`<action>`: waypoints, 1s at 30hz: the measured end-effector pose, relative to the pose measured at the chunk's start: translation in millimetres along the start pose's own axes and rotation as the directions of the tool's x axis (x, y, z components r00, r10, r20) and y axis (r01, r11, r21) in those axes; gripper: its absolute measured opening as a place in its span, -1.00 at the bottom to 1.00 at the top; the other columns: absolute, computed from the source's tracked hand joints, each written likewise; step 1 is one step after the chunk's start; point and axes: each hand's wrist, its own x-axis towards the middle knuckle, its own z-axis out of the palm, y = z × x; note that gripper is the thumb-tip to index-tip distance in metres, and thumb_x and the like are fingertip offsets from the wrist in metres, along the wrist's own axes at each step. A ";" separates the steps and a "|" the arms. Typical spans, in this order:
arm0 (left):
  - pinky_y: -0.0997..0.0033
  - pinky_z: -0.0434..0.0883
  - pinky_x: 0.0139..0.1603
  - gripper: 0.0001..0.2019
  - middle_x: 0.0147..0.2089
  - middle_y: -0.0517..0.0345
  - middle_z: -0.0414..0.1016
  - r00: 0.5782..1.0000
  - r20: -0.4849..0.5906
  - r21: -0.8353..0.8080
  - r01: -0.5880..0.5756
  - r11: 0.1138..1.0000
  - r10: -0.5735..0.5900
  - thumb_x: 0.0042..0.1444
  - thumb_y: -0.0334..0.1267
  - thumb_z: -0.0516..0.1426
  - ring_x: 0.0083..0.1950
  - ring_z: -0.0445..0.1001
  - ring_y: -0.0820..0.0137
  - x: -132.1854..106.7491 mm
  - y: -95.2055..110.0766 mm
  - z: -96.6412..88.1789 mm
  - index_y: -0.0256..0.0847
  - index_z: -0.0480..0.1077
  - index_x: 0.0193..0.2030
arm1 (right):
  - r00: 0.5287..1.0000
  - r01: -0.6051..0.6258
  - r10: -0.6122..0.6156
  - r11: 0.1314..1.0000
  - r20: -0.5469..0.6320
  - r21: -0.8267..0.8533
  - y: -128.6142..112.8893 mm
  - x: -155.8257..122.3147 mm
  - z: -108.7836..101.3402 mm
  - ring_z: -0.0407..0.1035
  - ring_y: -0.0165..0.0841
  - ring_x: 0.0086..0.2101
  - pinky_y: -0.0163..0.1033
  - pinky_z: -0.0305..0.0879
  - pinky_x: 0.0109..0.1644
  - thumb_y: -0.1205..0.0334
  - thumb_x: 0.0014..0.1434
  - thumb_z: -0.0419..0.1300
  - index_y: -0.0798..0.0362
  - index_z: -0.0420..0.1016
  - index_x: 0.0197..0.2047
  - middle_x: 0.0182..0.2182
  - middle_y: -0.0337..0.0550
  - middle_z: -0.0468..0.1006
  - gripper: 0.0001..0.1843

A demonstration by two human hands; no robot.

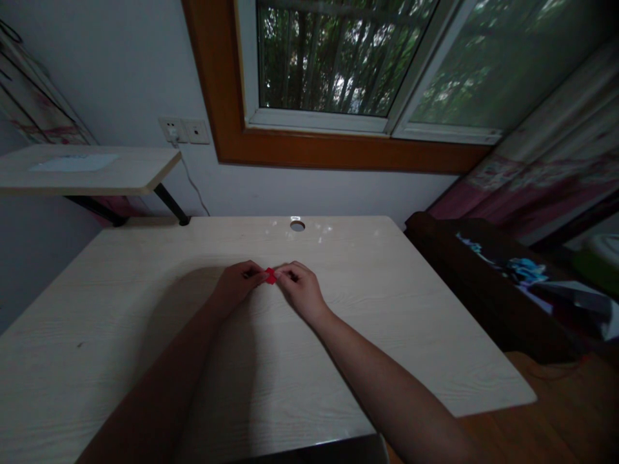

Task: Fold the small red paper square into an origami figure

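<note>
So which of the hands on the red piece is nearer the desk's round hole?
The right hand: it sits almost directly below the round hole in the picture, while the left hand is farther off, on the red piece's left.

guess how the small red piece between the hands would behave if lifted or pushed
The red piece is probably light, being tiny beside the left hand and right hand. Its angular outline suggests sliding rather than rolling. Stiffness I can't tell.
</note>
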 end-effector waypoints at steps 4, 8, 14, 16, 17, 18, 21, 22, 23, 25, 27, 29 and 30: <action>0.43 0.31 -0.34 -0.70 -0.42 0.18 0.55 1.000 -0.014 -0.005 0.015 1.000 -0.015 0.05 0.03 0.19 -0.38 0.44 0.37 -0.3 0.5 1.0 -0.20 0.51 -0.36 | 1.000 -0.002 0.002 1.000 -0.010 0.008 -2.0 -0.1 -0.2 0.36 -0.35 -0.39 -0.27 0.25 -0.27 0.17 0.22 0.22 -0.01 0.62 -0.29 -0.40 -0.19 0.51 -0.84; 0.44 0.30 -0.35 -0.72 -0.45 0.19 0.53 1.000 -0.015 -0.026 0.023 0.999 -0.024 0.07 -0.01 0.17 -0.41 0.42 0.39 -0.2 1.5 1.6 -0.21 0.49 -0.37 | 1.000 -0.009 0.009 1.000 -0.017 0.012 -2.3 0.2 0.2 0.36 -0.36 -0.39 -0.28 0.24 -0.27 0.17 0.22 0.22 0.01 0.63 -0.30 -0.41 -0.19 0.52 -0.83; 0.45 0.28 -0.37 -0.72 -0.48 0.20 0.50 0.999 -0.016 -0.023 0.039 0.999 -0.040 0.07 -0.01 0.17 -0.44 0.41 0.40 0.4 2.0 2.1 -0.21 0.48 -0.36 | 0.999 -0.011 0.012 1.000 -0.036 0.025 0.0 0.0 0.8 0.35 -0.37 -0.40 -0.29 0.24 -0.27 0.18 0.20 0.24 0.01 0.64 -0.30 -0.41 -0.20 0.52 -0.84; 0.44 0.28 -0.36 -0.73 -0.48 0.21 0.49 0.999 -0.027 -0.019 0.034 0.999 -0.035 0.06 -0.03 0.17 -0.43 0.41 0.39 0.8 1.2 2.3 -0.21 0.48 -0.37 | 0.999 -0.022 0.023 0.999 -0.038 0.037 0.4 0.0 1.1 0.35 -0.38 -0.41 -0.30 0.23 -0.29 0.17 0.20 0.24 0.01 0.64 -0.31 -0.42 -0.20 0.52 -0.84; 0.44 0.28 -0.36 -0.75 -0.48 0.21 0.49 0.999 -0.028 -0.017 0.034 0.999 -0.035 0.06 -0.04 0.17 -0.43 0.41 0.39 1.0 0.8 2.3 -0.21 0.48 -0.37 | 0.999 -0.029 0.031 0.999 -0.037 0.044 0.8 0.0 1.4 0.35 -0.38 -0.41 -0.30 0.23 -0.29 0.17 0.19 0.24 0.02 0.64 -0.31 -0.42 -0.20 0.53 -0.84; 0.44 0.29 -0.35 -0.76 -0.48 0.20 0.50 0.999 -0.029 -0.017 0.035 0.999 -0.035 0.06 -0.06 0.17 -0.43 0.41 0.39 1.2 0.6 2.2 -0.21 0.48 -0.38 | 0.998 -0.039 0.041 0.998 -0.037 0.051 1.5 0.1 1.8 0.34 -0.38 -0.41 -0.29 0.23 -0.30 0.16 0.19 0.24 0.02 0.64 -0.31 -0.42 -0.20 0.53 -0.84; 0.44 0.29 -0.36 -0.78 -0.47 0.20 0.51 0.998 -0.035 -0.030 0.046 0.998 -0.047 0.06 -0.08 0.17 -0.43 0.42 0.39 1.9 0.2 1.8 -0.21 0.47 -0.38 | 0.996 -0.084 0.087 0.993 -0.033 0.078 4.7 0.4 3.1 0.35 -0.37 -0.41 -0.29 0.23 -0.29 0.14 0.17 0.24 0.03 0.64 -0.30 -0.40 -0.18 0.56 -0.82; 0.44 0.29 -0.36 -0.78 -0.47 0.20 0.51 0.998 -0.040 -0.042 0.053 0.998 -0.055 0.06 -0.08 0.18 -0.43 0.42 0.39 2.1 -0.1 1.6 -0.21 0.47 -0.38 | 0.994 -0.102 0.105 0.990 -0.031 0.093 6.0 0.6 3.5 0.35 -0.37 -0.40 -0.29 0.24 -0.28 0.13 0.17 0.24 0.03 0.64 -0.30 -0.40 -0.18 0.57 -0.81; 0.44 0.29 -0.37 -0.78 -0.48 0.21 0.50 0.997 -0.045 -0.054 0.059 0.997 -0.061 0.06 -0.08 0.18 -0.44 0.42 0.40 2.4 -0.6 1.4 -0.21 0.46 -0.38 | 0.992 -0.120 0.124 0.987 -0.030 0.109 7.2 0.8 3.8 0.36 -0.36 -0.40 -0.29 0.25 -0.27 0.12 0.16 0.24 0.04 0.64 -0.30 -0.39 -0.17 0.58 -0.80; 0.45 0.29 -0.38 -0.77 -0.49 0.22 0.49 0.996 -0.058 -0.072 0.063 0.995 -0.067 0.07 -0.06 0.20 -0.45 0.42 0.41 2.9 -1.8 1.0 -0.21 0.46 -0.38 | 0.987 -0.152 0.158 0.978 -0.030 0.146 9.2 1.3 3.8 0.36 -0.36 -0.39 -0.28 0.26 -0.27 0.11 0.15 0.25 0.05 0.64 -0.29 -0.39 -0.17 0.59 -0.79; 0.45 0.29 -0.37 -0.76 -0.51 0.23 0.46 0.996 -0.078 -0.088 0.047 0.995 -0.054 0.08 -0.06 0.20 -0.46 0.41 0.42 3.4 -3.0 0.6 -0.21 0.44 -0.38 | 0.982 -0.179 0.187 0.968 -0.028 0.176 10.0 1.9 3.3 0.36 -0.36 -0.41 -0.28 0.25 -0.27 0.10 0.13 0.25 0.06 0.64 -0.28 -0.40 -0.17 0.59 -0.78; 0.45 0.31 -0.37 -0.76 -0.51 0.24 0.46 0.995 -0.095 -0.136 0.026 0.990 -0.039 0.10 -0.05 0.19 -0.46 0.41 0.43 3.6 -3.2 0.4 -0.21 0.43 -0.35 | 0.977 -0.201 0.210 0.959 -0.023 0.198 9.5 2.3 2.5 0.35 -0.37 -0.42 -0.28 0.24 -0.29 0.09 0.12 0.27 0.06 0.64 -0.28 -0.41 -0.17 0.59 -0.77; 0.45 0.32 -0.37 -0.75 -0.48 0.22 0.47 0.995 -0.097 -0.167 0.018 0.986 -0.034 0.10 -0.05 0.19 -0.46 0.41 0.43 3.5 -2.9 0.4 -0.21 0.43 -0.32 | 0.976 -0.209 0.217 0.956 -0.019 0.207 8.8 2.4 2.1 0.35 -0.37 -0.43 -0.28 0.24 -0.30 0.09 0.11 0.27 0.06 0.64 -0.28 -0.42 -0.17 0.59 -0.77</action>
